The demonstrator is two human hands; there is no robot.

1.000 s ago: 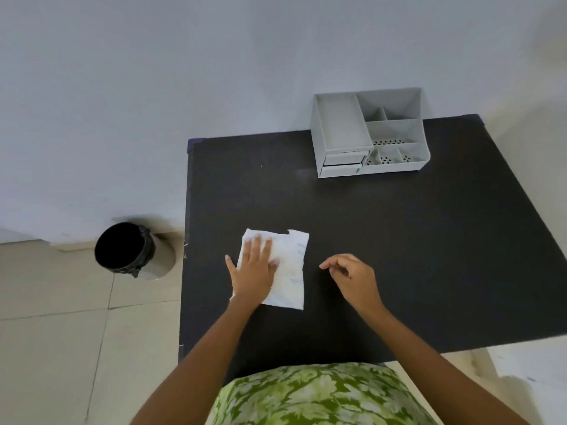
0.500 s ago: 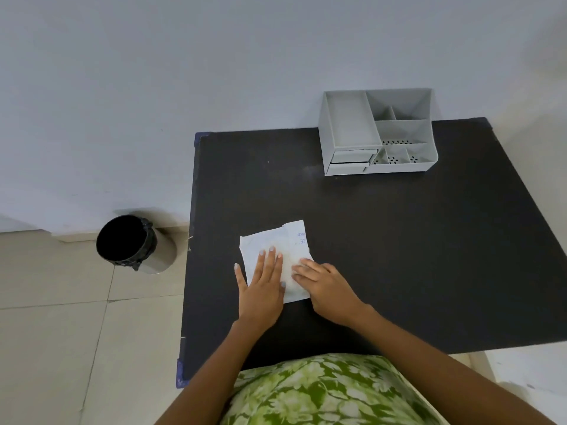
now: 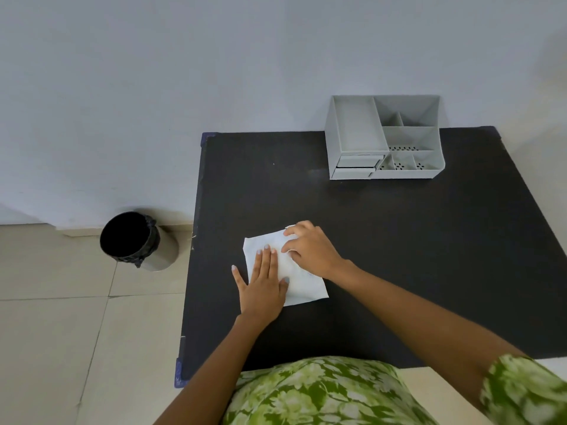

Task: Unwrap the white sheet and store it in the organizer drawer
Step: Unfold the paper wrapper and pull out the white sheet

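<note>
The white sheet [image 3: 303, 285] lies flat on the black table [image 3: 399, 240], near its front left. My left hand [image 3: 262, 286] rests palm down on the sheet's left half, fingers straight and close together. My right hand [image 3: 310, 248] sits on the sheet's far right corner with its fingers curled and the thumb tucked under, pinching the paper there. The grey organizer [image 3: 356, 127] stands at the back of the table against the wall. Its two small drawers [image 3: 357, 162] at the front left are pushed in.
A black-lined bin [image 3: 135, 240] stands on the tiled floor to the left of the table. The wall runs right behind the organizer. The table's left edge is close to my left hand.
My right hand came in from the bare table onto the sheet, then slid up to its far right corner. The sheet has turned a little. My left hand stays pressed on it.
</note>
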